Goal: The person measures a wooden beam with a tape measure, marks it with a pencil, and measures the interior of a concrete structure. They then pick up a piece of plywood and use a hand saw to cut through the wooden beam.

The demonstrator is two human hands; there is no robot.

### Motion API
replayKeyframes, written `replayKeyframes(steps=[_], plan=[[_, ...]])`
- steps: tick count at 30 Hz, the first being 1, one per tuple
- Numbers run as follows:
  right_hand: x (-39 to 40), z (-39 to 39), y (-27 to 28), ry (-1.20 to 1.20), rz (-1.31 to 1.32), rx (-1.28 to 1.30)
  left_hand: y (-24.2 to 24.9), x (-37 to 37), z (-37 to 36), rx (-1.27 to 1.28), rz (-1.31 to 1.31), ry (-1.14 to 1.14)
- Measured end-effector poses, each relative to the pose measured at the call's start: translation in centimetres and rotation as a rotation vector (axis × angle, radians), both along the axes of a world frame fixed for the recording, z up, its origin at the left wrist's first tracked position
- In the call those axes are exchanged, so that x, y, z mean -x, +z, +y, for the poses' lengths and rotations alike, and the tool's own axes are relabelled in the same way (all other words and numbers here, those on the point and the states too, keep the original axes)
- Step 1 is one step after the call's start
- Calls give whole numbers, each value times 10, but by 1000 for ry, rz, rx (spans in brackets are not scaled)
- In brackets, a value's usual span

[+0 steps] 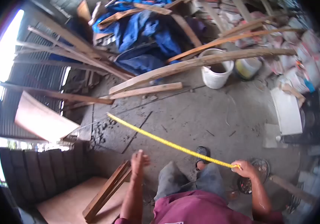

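Stretching leftward, a yellow measuring tape (173, 145) looks light, springy and likely to buckle, best held at its near end, where a worker's right hand (245, 168) clasps it; it passes ahead of the left hand (140, 159), loosely uncurled, apparently empty, near wooden beams (105, 190).

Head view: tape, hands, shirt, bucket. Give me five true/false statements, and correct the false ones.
1. The right hand grips the yellow tape measure. True.
2. The left hand grips the tape measure too. False: the left hand is apart from the tape measure.
3. The tape measure's far end lies further left in the picture than the left hand. True.
4. The white bucket is left of the blue tarp in the picture. False: the white bucket is to its right.
5. The person's shirt is maroon. True.
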State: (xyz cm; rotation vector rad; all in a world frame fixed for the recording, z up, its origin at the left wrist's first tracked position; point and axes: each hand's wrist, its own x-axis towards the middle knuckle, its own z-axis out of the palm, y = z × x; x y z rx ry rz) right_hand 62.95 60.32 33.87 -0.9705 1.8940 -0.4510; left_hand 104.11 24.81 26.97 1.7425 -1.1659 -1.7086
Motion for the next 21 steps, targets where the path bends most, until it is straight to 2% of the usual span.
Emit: replayKeyframes(steps=[1, 2, 3, 4, 8, 11, 13, 14, 17, 18, 20, 21], plan=[[8, -29, -1, -11, 29, -18, 12, 6, 8, -80, -17, -105], [15, -59, -8, -6, 84, -18, -3, 4, 22, -102, -1, -27], [24, -118, -13, 58, 64, 1, -19, -5, 32, -149, -195, -64], [29, -157, -12, 62, 110, -25, -39, -21, 33, -201, -254, -178], [35, -288, -26, 107, 208, 5, -56, -49, 27, -210, -301, -114], [41, -379, -47, 132, 229, 34, -75, -68, -16, -349, -321, -73], [47, -445, -44, 152, 256, 4, -106, -80, -52, -413, -337, 42], [48, -470, -42, 166, 259, -38, -131, -95, -71, -387, -288, -26], [61, -540, -48, 180, 250, -80, -125, -85, -150, -375, -316, 174], [67, -559, -52, 207, 263, -69, -120, -81, -178, -385, -314, 175], [77, -598, -58, 239, 313, -91, -101, -66, -233, -255, -149, 290], [84, -610, -60, 264, 368, -106, -81, -55, -260, -211, -172, 242]])
